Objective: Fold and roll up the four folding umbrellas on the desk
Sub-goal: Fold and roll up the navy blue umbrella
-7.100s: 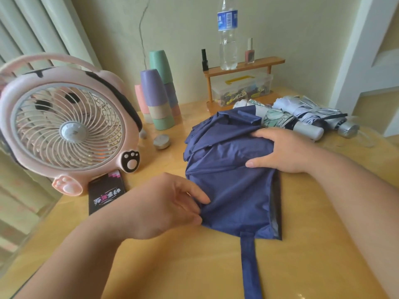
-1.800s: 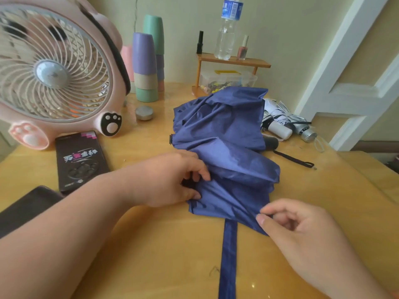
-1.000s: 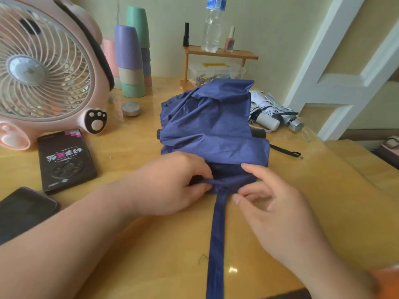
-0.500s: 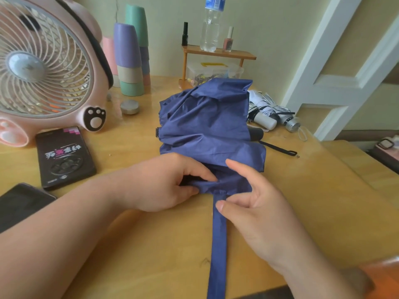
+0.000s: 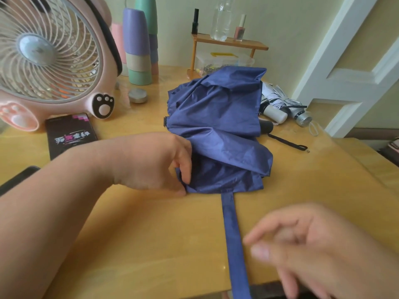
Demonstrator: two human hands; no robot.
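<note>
Against blue umbrella (image 5: pixel 216 117), left hand (image 5: pixel 155 162).

A home room: pink paw-print fan (image 5: pixel 49 61), stacked pastel cups (image 5: pixel 137 46) and nail polish (image 5: pixel 239 29) on a little shelf (image 5: pixel 231 43) share the wooden worktop (image 5: pixel 151 234) beside a white panelled door (image 5: pixel 345 61)

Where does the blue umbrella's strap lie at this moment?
In the head view the strap lies on the desk, running from the near edge of the blue umbrella toward the person, between the left hand and the right hand.
</note>
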